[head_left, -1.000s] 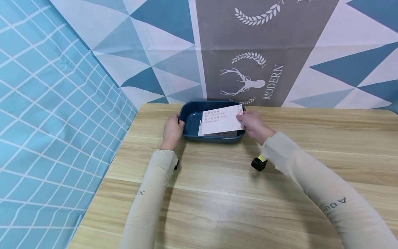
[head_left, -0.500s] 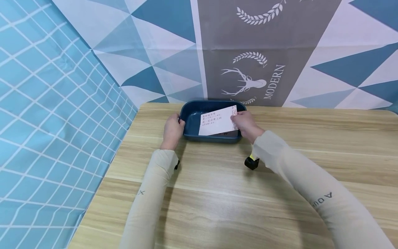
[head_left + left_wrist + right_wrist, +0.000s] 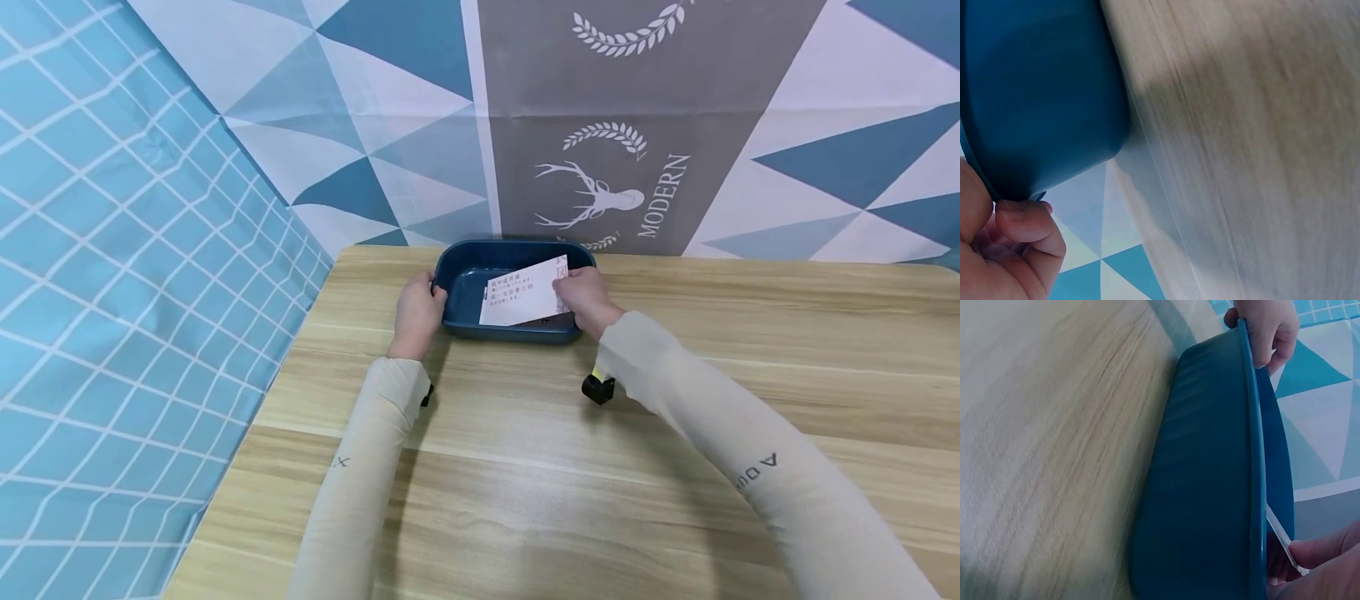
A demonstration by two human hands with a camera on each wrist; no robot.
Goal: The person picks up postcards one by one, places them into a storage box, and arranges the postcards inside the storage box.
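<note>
A dark blue plastic basin (image 3: pixel 517 334) stands on the wooden table against the back wall. My left hand (image 3: pixel 417 317) pinches its left rim between thumb and curled fingers; the left wrist view shows this hand (image 3: pixel 1016 250) at the edge of the basin (image 3: pixel 1047 94). Over the basin's right side, my right hand (image 3: pixel 588 300) pinches a white printed card (image 3: pixel 521 293) by its right end. The card lies tilted inside the basin, its left end low. Something dark with printing shows partly beneath it. In the right wrist view the card (image 3: pixel 1282 534) appears edge-on behind the rim.
The wooden table (image 3: pixel 480 467) stretches toward me and to the right. A patterned cloth (image 3: pixel 615 100) hangs directly behind the basin, and a blue checked cloth (image 3: pixel 112 292) borders the table's left side. A black wrist camera (image 3: pixel 598 389) hangs under the right wrist.
My right hand has moved left with the card, carrying it further in over the basin. My left hand keeps its hold on the rim, and the basin stays in place.
</note>
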